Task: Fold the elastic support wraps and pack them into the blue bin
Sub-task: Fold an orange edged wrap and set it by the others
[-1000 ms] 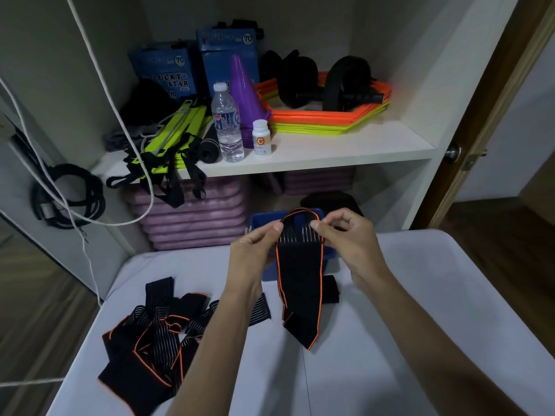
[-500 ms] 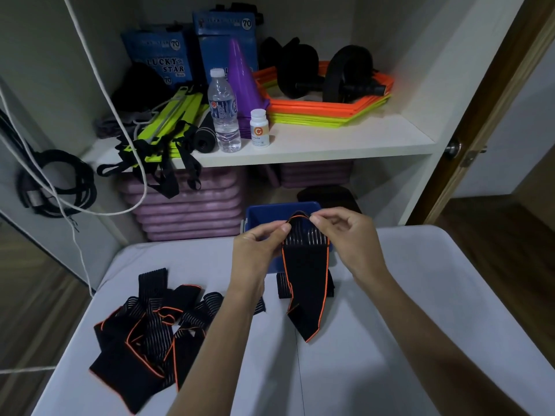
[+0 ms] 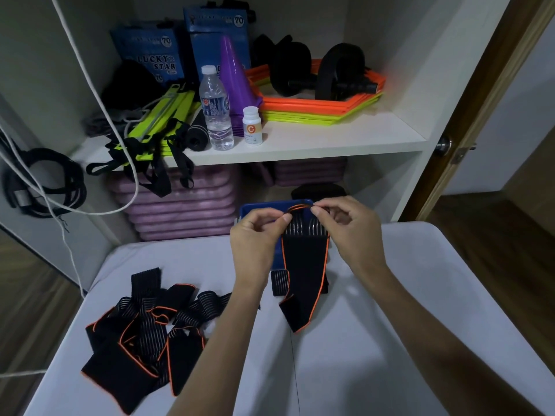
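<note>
My left hand (image 3: 258,241) and right hand (image 3: 348,232) pinched the black orange-edged elastic wrap (image 3: 303,265) before the blue plastic bin (image 3: 255,210).

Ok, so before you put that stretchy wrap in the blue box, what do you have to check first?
1. Both hands hold the wrap: ok. The left hand and right hand each pinch the top edge of the wrap.
2. Wrap folded small enough: not ok. It hangs long, its lower end down at the table.
3. Blue bin within reach: ok. It sits just behind the hands.
4. Room left in the bin: cannot tell. The hands and wrap hide its inside.
5. More wraps waiting: ok. A pile of wraps lies unfolded on the table's left side.
</note>
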